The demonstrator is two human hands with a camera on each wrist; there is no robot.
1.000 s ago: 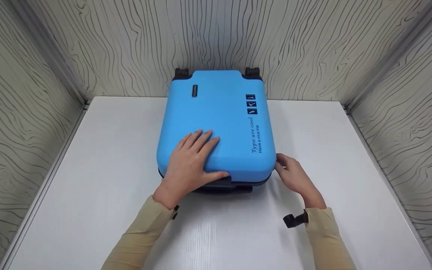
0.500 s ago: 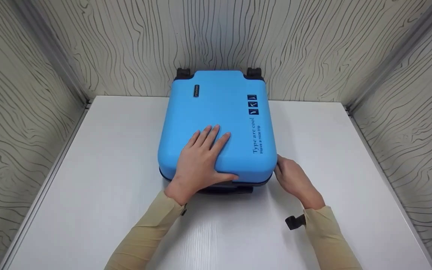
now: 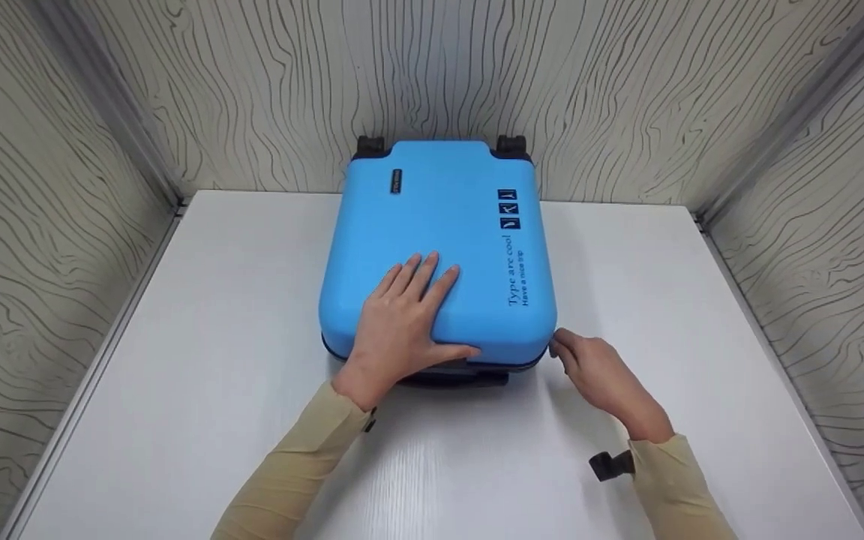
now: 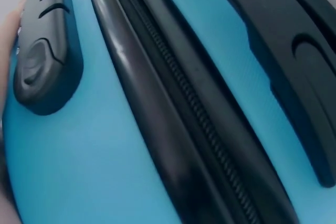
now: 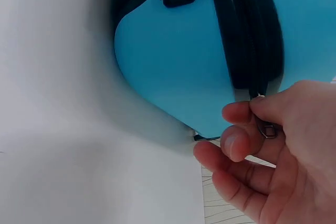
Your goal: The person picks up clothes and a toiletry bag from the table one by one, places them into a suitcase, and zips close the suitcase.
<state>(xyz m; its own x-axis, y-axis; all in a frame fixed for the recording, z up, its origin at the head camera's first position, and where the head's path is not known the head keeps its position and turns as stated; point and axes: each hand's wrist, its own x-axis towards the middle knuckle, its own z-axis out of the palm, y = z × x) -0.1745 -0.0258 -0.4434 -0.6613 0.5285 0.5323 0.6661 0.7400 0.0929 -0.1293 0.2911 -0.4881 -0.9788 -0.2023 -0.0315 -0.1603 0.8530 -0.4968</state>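
A light blue hard-shell suitcase (image 3: pixel 439 202) lies flat on the white table, its wheels toward the back wall. My left hand (image 3: pixel 402 326) rests on the lid's front left part with fingers spread and the thumb over the front edge. At the near right corner, my right hand (image 3: pixel 601 371) pinches a zipper pull (image 5: pixel 269 130) between thumb and forefinger. The black zipper (image 4: pixel 197 108) runs along the suitcase's side, its teeth meshed in the left wrist view. A combination lock (image 4: pixel 47 51) and a black carry handle (image 4: pixel 294 51) flank it.
The white table (image 3: pixel 199 315) extends on both sides of the suitcase. Patterned panels stand behind (image 3: pixel 439 67) and at both sides. Black wheels (image 3: pixel 511 145) stick out at the suitcase's far end, close to the back panel.
My right hand has moved toward me and slightly right around the suitcase's near right corner. My left hand has slid a little right on the lid, then stayed there.
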